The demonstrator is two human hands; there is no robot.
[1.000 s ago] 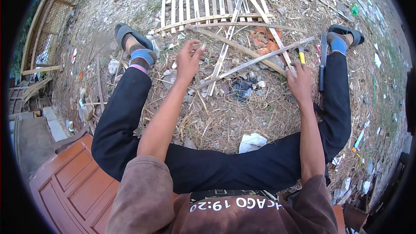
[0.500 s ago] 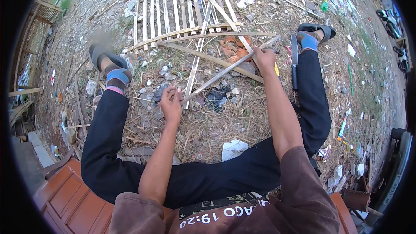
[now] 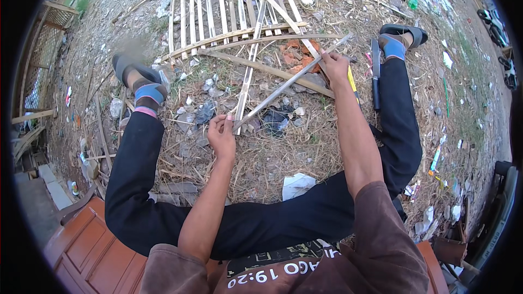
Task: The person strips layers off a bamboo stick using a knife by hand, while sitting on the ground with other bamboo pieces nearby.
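A greyish bamboo strip [image 3: 283, 88] slants up from my left hand to beyond my right. My right hand [image 3: 336, 69] pinches it toward its far end. The fingers of my left hand [image 3: 222, 137] are drawn together at its near end, with a thin fibre by the fingertips. Beneath the strip, a pale slat [image 3: 249, 79] and a brown slat [image 3: 261, 71] cross on the ground. Farther off lies a lattice panel of bamboo slats [image 3: 210, 11], its near crosspiece a little bowed.
A long knife [image 3: 376, 79] with a black handle lies by my right leg, near a yellow-and-black object [image 3: 352, 83]. Orange broken pieces [image 3: 297, 57] lie under the slats. Litter and dry grass cover the ground. A brown wooden panel [image 3: 92, 239] is beneath me.
My left hand has moved right, and its fingers have closed in at the strip's near end. My right hand and the strip's far end have shifted slightly up.
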